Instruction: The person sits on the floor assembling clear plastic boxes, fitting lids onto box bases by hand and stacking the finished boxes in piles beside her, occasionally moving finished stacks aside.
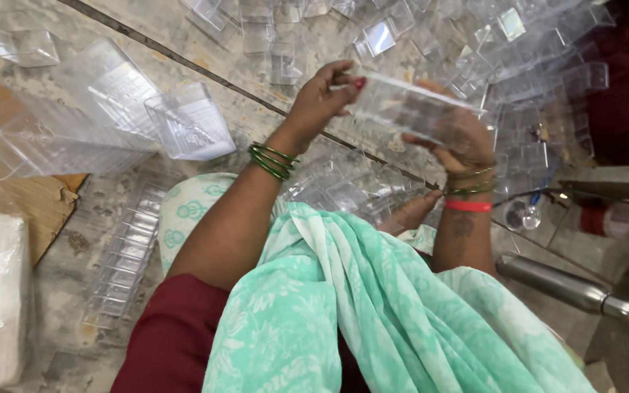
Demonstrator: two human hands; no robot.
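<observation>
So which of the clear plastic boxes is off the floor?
The clear rectangular plastic box gripped between left hand and right hand; the others lie on the floor.

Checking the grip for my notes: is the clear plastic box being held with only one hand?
No, both the left hand and the right hand grip the clear plastic box at its opposite ends.

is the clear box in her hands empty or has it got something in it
Empty, it seems: the clear box shows only hands and floor through its walls.
</observation>
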